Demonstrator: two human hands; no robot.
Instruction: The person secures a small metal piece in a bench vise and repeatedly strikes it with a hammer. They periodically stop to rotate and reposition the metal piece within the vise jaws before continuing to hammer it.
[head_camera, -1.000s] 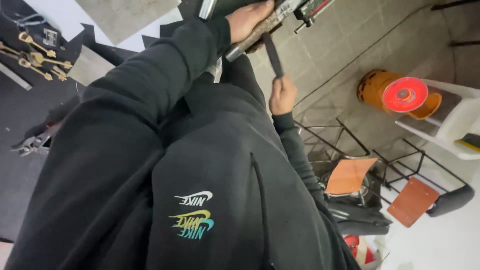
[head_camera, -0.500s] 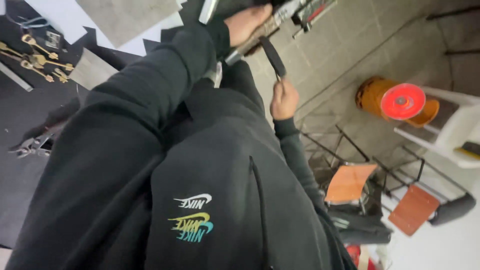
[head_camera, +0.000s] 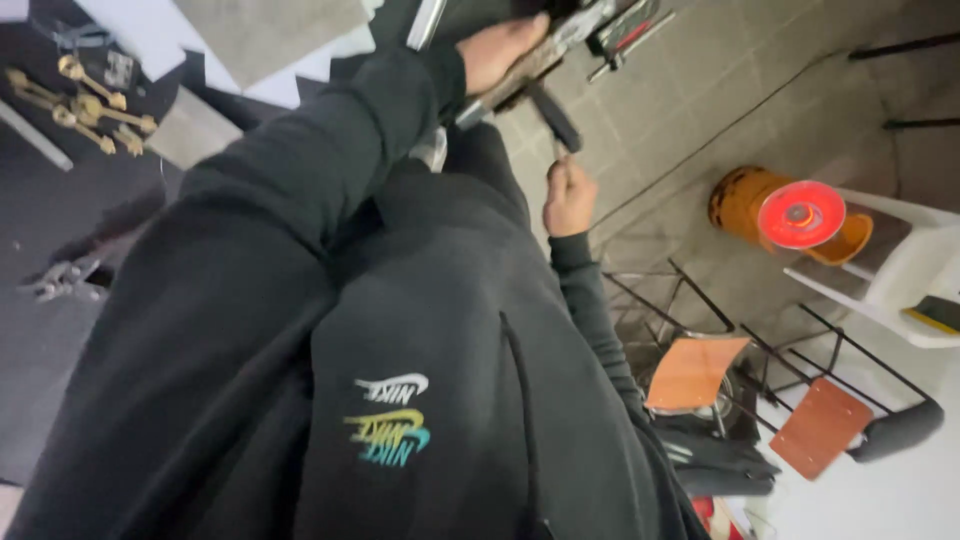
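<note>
The left hand (head_camera: 505, 48) pins a long metal piece (head_camera: 545, 55) at the top of view while the right hand (head_camera: 568, 195), fist closed on a dark-handled tool (head_camera: 553, 115), works under it; steadying the piece seems needed next.

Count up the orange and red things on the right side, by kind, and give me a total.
Orange seat panels: 2
Orange drum: 1
Red disc: 1
Total: 4
</note>
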